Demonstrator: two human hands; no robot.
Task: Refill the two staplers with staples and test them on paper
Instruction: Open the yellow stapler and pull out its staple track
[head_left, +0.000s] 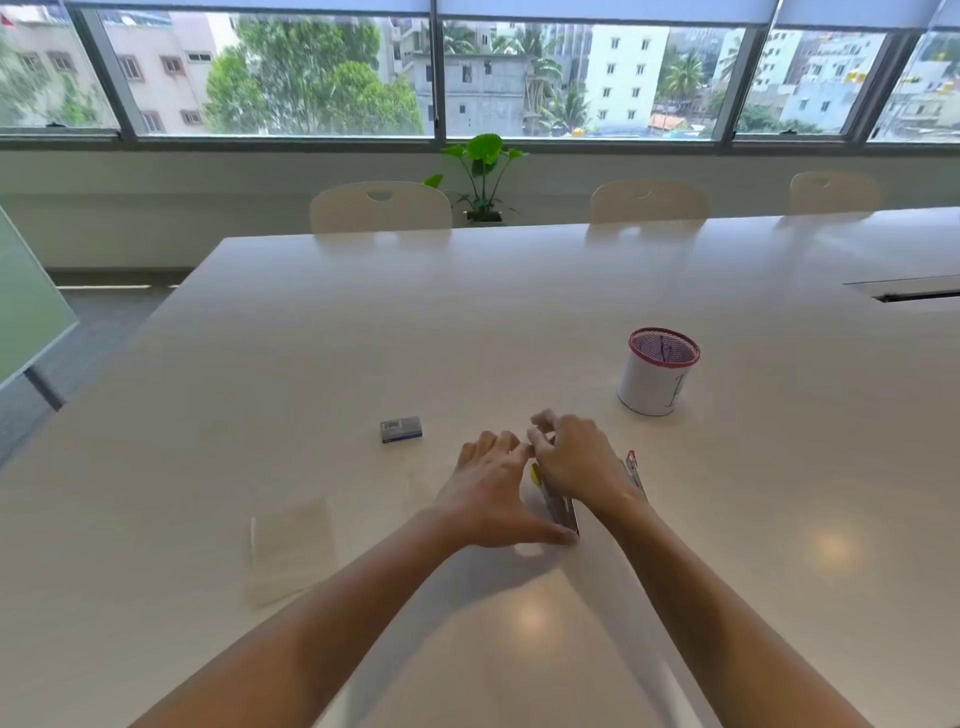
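Staplers: the yellow stapler (556, 501) lies on the table (675, 545) between the two hands; the red stapler (635, 470) lies just beside the right wrist, mostly hidden behind it. Left hand (493, 493) has fingers spread and fairly straight, thumb stretched along the near end of the yellow stapler, touching it and bracing it against the table; nothing is curled round it. Right hand (574, 457) sits over the far end with fingertips bunched in a narrow pinch; whether they grip a staple strip or part of the stapler cannot be told, too small and blurred. Staple box (401, 429) rests well apart to the left; paper (291, 545) lies flat near the left forearm; a mesh cup (657, 371) stands farther back on the right. Judged step: loading the yellow stapler, with the red one and both tests yet to do. To do it well: keep the left thumb firm so the body does not skid on the glossy top; make sure the channel is fully open; lay the strip legs down, square to the rails, and slide it home without forcing. Risk: a tilted strip may break or jam. Close until it seats, then test on the paper.
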